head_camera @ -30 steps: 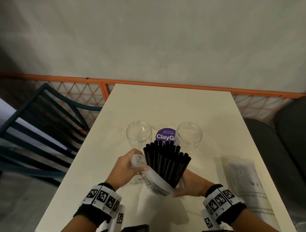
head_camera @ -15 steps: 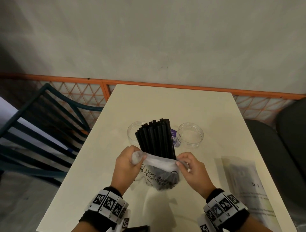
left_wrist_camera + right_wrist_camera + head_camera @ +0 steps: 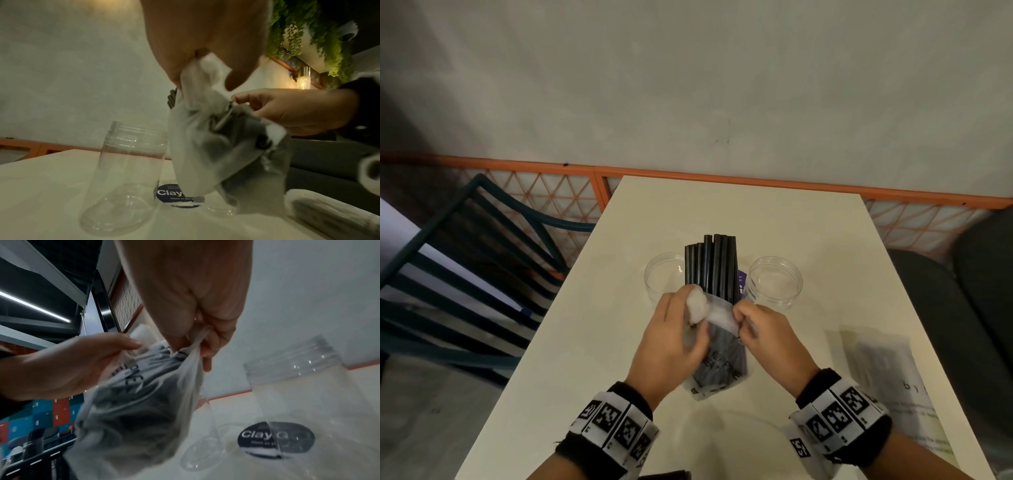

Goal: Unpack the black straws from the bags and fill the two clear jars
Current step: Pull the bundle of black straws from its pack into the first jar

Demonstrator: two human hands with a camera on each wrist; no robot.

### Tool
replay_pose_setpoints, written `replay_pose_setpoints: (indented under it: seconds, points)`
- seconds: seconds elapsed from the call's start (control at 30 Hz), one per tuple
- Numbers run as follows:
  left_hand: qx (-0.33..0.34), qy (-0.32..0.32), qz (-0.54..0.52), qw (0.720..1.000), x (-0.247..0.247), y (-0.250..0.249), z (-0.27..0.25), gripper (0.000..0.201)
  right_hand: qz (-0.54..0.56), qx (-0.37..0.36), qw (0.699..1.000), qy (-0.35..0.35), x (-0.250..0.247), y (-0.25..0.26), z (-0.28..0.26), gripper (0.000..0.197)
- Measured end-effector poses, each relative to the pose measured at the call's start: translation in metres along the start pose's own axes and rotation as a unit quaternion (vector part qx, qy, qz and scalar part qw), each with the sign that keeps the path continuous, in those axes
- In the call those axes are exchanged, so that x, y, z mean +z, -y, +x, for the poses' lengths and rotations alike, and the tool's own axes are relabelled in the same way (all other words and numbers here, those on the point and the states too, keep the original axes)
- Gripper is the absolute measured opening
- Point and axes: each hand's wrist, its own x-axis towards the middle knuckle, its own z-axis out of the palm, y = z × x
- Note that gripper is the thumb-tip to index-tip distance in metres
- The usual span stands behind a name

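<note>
A bundle of black straws (image 3: pixel 711 263) sticks up out of a translucent white bag (image 3: pixel 717 368) held above the table. My left hand (image 3: pixel 677 337) grips the bag's left top edge, bunched between its fingers (image 3: pixel 197 69). My right hand (image 3: pixel 762 334) pinches the bag's right edge (image 3: pixel 197 344). Two clear empty jars stand just beyond: the left jar (image 3: pixel 661 278) (image 3: pixel 125 175) and the right jar (image 3: pixel 775 281) (image 3: pixel 304 386). The straws hide part of the left jar's rim.
A purple round sticker (image 3: pixel 741 284) (image 3: pixel 170 193) lies on the cream table (image 3: pixel 722 209) between the jars. A second bag of straws (image 3: pixel 883 373) lies flat at the right. A dark slatted chair (image 3: pixel 465 274) stands left, a dark seat (image 3: pixel 969 308) right.
The bag with the straws has risen and swung upright, its straw tips moving away toward the jars. My right hand moved from under the bag up to its right top edge.
</note>
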Motion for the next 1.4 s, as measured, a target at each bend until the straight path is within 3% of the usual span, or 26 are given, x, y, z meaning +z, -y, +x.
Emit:
replay_pose_setpoints:
  seconds: [0.1,0.2,0.33,0.43,0.63,0.77,0.8,0.87,0.93,1.03,1.1,1.23,1.4]
  points:
    - [-0.004,0.119,-0.022,0.993,-0.003,0.000,-0.011,0.094,-0.023,-0.017,1.000,0.010,-0.011,0.005,0.004,0.021]
    - [-0.067,0.144,0.068,0.985,-0.002,-0.004,-0.013,0.131,-0.016,-0.033,0.999,0.026,-0.014,0.015,0.006,0.012]
    - [-0.099,0.084,0.131,0.983,-0.002,-0.016,-0.002,0.141,0.017,-0.041,0.999,-0.017,-0.013,0.029,0.004,0.012]
    - [-0.104,0.088,0.167,0.976,-0.009,-0.018,0.004,0.144,0.063,-0.010,0.998,-0.030,-0.015,0.040,0.002,0.006]
    - [-0.070,0.101,0.149,0.981,-0.013,-0.016,0.002,0.117,0.157,0.028,0.986,0.054,-0.021,0.043,-0.006,0.013]
    - [-0.068,0.104,0.042,0.991,-0.025,-0.001,0.001,0.094,0.231,-0.008,0.964,0.131,-0.028,0.040,-0.012,0.045]
    - [-0.077,0.111,0.019,0.991,-0.027,0.001,0.000,0.091,0.199,-0.040,0.969,0.142,-0.029,0.041,-0.013,0.050]
    - [-0.085,0.129,0.002,0.988,-0.030,0.002,-0.001,0.088,0.029,-0.142,0.980,0.137,-0.028,0.044,-0.014,0.055]
    - [-0.071,0.151,0.012,0.986,-0.030,-0.001,-0.002,0.078,-0.161,-0.220,0.955,0.115,-0.024,0.045,-0.012,0.072]
    - [-0.032,0.190,0.029,0.981,-0.026,-0.012,-0.006,0.056,-0.290,-0.233,0.923,0.097,-0.016,0.047,-0.002,0.115]
    - [0.001,0.203,0.047,0.978,-0.022,-0.017,-0.007,0.053,-0.326,-0.222,0.909,0.131,-0.014,0.050,0.005,0.127]
    - [0.065,0.174,0.127,0.974,-0.023,-0.020,-0.009,0.042,-0.272,-0.143,0.925,0.224,-0.011,0.055,0.014,0.122]
    - [0.090,0.117,0.183,0.972,-0.038,-0.023,-0.004,0.031,-0.136,-0.157,0.958,0.198,-0.009,0.059,0.022,0.079]
